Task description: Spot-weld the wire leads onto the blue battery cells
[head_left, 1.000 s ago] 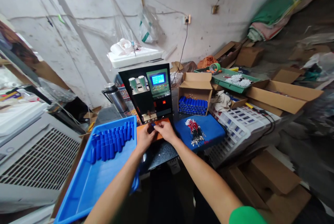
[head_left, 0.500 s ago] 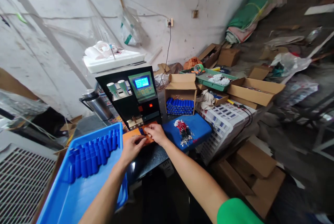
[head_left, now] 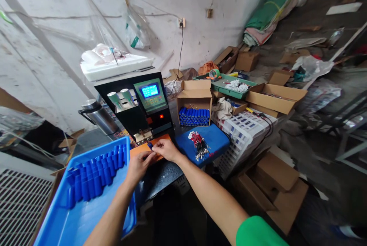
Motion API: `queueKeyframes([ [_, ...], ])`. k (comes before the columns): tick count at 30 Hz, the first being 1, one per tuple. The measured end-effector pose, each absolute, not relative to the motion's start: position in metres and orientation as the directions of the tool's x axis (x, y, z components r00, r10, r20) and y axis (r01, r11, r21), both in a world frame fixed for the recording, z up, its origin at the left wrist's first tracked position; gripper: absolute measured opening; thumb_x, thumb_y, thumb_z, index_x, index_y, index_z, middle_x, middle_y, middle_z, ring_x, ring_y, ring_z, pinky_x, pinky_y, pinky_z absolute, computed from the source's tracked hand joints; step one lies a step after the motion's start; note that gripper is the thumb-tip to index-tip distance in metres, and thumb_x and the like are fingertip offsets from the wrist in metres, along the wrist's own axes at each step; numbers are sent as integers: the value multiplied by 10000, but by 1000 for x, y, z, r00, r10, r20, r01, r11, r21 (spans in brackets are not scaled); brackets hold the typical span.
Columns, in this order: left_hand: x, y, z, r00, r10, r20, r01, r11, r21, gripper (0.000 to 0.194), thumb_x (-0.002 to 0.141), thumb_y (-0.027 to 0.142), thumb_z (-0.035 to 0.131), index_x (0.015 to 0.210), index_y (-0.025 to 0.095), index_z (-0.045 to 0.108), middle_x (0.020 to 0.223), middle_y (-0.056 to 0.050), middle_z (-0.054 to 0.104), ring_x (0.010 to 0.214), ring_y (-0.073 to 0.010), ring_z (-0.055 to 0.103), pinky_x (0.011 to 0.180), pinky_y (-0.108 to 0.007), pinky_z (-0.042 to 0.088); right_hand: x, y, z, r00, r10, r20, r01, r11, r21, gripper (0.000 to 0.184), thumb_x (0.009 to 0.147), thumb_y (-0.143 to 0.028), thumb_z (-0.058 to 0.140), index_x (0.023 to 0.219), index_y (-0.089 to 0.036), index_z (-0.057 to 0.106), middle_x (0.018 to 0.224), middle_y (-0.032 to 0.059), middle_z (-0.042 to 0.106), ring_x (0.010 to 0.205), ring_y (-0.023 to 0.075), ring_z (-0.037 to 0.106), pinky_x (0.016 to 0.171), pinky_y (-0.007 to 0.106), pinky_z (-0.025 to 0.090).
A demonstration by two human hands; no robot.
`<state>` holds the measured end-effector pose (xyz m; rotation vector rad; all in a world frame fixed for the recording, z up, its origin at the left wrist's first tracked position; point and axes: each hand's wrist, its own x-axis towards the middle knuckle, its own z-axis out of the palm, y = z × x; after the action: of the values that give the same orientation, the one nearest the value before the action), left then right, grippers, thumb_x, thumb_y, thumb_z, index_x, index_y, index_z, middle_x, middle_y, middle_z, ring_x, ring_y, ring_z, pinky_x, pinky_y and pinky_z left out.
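Observation:
A blue cylindrical battery cell (head_left: 150,145) is on the orange board (head_left: 137,151), just in front of the electrodes of a black spot welder (head_left: 155,118) with a lit display. My right hand (head_left: 166,149) pinches the cell's near end. Close beside it, my left hand (head_left: 140,166) has its thumb and fingers drawn together over the board's front edge; whatever they hold is hidden. To the left, a blue tray (head_left: 94,221) bears rows of blue cells (head_left: 91,179). Red and black wire leads with white connectors (head_left: 198,144) lie bunched on a blue pad (head_left: 219,137) to the right.
Behind the pad stands a cardboard box (head_left: 195,92) of stacked blue cells. A steel jug (head_left: 100,118) is left of the welder. Further right are a green tray (head_left: 222,85) with white parts, a white plastic crate (head_left: 241,129) and open cartons (head_left: 278,95).
The view has swung right, shifting the bench leftward. My left hand moved away from the right hand, then came back near it. The blue cell shows more clearly beyond my right fingertips.

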<state>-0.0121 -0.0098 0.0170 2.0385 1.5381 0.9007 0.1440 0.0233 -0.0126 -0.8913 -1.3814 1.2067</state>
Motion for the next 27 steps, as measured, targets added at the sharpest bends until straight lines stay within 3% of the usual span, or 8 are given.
queueKeyframes([
  [7, -15, -9, 17, 223, 943, 246, 694, -331, 639, 336, 759, 505, 580, 784, 216, 749, 740, -31, 751, 695, -226, 693, 623, -268, 512, 146, 23, -16, -244, 936, 252, -47, 248, -968, 114, 732, -283, 683, 703, -176, 658, 650, -20, 643, 592, 117, 577, 580, 214, 457],
  [17, -14, -11, 22, 190, 964, 187, 636, -266, 724, 355, 766, 494, 606, 852, 185, 757, 827, -44, 768, 759, -222, 705, 693, -278, 541, 147, 23, -16, -231, 940, 251, -44, 247, -968, 179, 735, -331, 688, 724, -153, 677, 676, -4, 657, 662, 131, 593, 632, 227, 457],
  [27, -11, -14, 25, 168, 976, 138, 559, -210, 802, 363, 775, 500, 605, 838, 165, 731, 783, -45, 740, 707, -186, 663, 656, -264, 513, 150, 19, -9, -232, 945, 230, -134, 203, -970, 187, 706, -336, 696, 707, -155, 647, 638, -19, 617, 597, 109, 543, 566, 214, 419],
])
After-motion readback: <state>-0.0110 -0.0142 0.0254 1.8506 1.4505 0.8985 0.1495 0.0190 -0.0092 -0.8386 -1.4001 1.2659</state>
